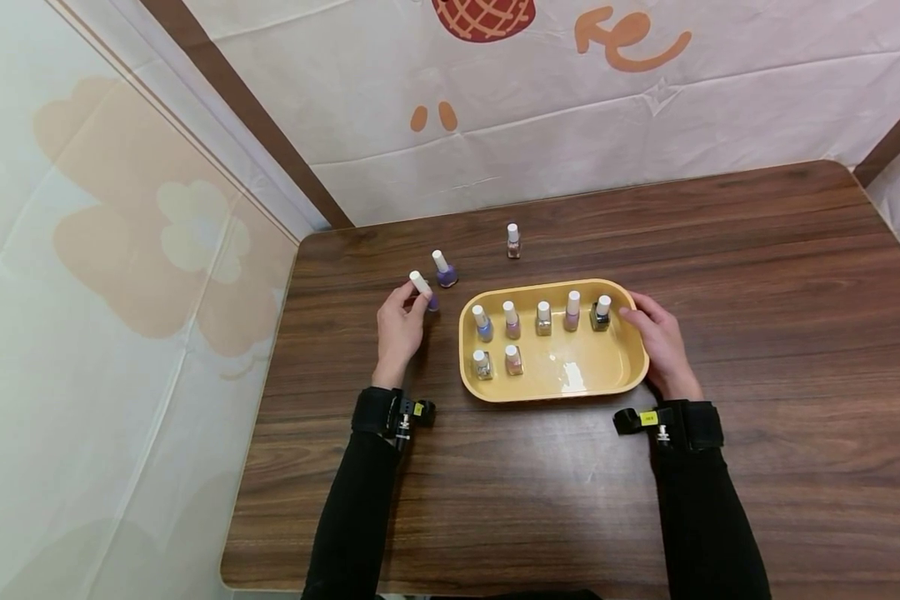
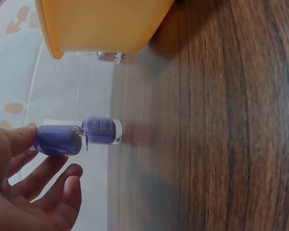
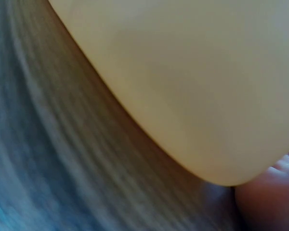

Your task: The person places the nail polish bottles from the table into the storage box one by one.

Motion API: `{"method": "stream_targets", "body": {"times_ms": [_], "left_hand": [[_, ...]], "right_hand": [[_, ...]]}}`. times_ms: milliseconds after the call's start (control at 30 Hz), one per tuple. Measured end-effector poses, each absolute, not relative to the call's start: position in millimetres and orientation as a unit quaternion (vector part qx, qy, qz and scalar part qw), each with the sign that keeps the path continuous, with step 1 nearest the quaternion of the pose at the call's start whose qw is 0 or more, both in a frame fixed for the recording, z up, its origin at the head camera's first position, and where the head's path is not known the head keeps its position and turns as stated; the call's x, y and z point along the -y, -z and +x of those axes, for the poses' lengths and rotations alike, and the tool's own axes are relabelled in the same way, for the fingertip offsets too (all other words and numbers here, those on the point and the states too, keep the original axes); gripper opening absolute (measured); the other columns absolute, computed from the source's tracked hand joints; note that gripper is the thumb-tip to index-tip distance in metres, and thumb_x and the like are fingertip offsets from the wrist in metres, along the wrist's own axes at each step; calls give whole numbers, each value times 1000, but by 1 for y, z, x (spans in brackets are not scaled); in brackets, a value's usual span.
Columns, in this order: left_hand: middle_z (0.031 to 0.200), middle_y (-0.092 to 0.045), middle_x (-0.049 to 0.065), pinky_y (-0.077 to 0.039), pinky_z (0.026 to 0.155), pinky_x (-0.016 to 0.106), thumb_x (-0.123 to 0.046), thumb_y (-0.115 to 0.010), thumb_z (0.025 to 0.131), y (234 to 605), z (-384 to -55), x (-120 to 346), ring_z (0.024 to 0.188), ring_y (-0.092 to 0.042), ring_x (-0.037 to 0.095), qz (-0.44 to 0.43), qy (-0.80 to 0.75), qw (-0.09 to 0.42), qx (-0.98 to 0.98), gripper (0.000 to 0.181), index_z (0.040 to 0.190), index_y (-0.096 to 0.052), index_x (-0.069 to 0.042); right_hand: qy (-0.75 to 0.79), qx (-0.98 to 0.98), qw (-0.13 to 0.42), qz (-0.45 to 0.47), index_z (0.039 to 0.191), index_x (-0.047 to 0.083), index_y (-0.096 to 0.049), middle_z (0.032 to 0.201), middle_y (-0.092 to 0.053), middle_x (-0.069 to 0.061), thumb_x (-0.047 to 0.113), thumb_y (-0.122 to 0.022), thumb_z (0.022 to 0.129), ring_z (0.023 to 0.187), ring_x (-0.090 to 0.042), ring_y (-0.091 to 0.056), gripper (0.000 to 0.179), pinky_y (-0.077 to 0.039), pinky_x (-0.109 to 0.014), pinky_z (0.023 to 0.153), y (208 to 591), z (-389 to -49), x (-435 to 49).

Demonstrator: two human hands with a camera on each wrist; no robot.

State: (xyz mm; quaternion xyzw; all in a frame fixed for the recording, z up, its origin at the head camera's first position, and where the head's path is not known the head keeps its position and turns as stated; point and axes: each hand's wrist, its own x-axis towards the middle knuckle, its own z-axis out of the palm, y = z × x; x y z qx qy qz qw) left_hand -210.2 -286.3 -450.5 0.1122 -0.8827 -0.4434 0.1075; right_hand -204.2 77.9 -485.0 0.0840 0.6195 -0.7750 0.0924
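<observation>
My left hand (image 1: pixel 401 330) pinches a purple nail polish bottle (image 2: pixel 60 140) with a white cap, lifted over the table left of the tray. Just beyond it a second purple nail polish bottle (image 1: pixel 446 274) stands on the table. On the right, my right hand (image 1: pixel 662 343) grips the end of a yellow tray (image 1: pixel 562 394), thumb over the rim. Several small polish bottles stand in the tray: a back row from a blue bottle (image 1: pixel 483 326) to a dark bottle (image 1: pixel 601 314), and a glittery bottle (image 1: pixel 482 366) beside a pink bottle (image 1: pixel 513 361) at front left.
Behind the tray, a single white-capped bottle (image 1: pixel 513 242) stands on the wooden table (image 1: pixel 780 333). A printed cloth (image 1: pixel 540 142) hangs along the table's back edge, and a pale flowered panel (image 1: pixel 120 333) borders its left side.
</observation>
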Motion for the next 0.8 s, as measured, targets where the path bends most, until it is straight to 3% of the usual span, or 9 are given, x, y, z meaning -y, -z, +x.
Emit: {"method": "stream_targets", "body": {"times_ms": [800], "left_hand": [[108,-67,10,-53,83,40,-27,-61,96,435,-199,274,95,-65,25,69,438,120,888,30,117,-68,-8]], "right_hand": [[776,-620,85,80,124,9,-60,110,-58,9,20,-62,94,95,-2,-60,31,-53,-14,81,486,-204,-78]]}}
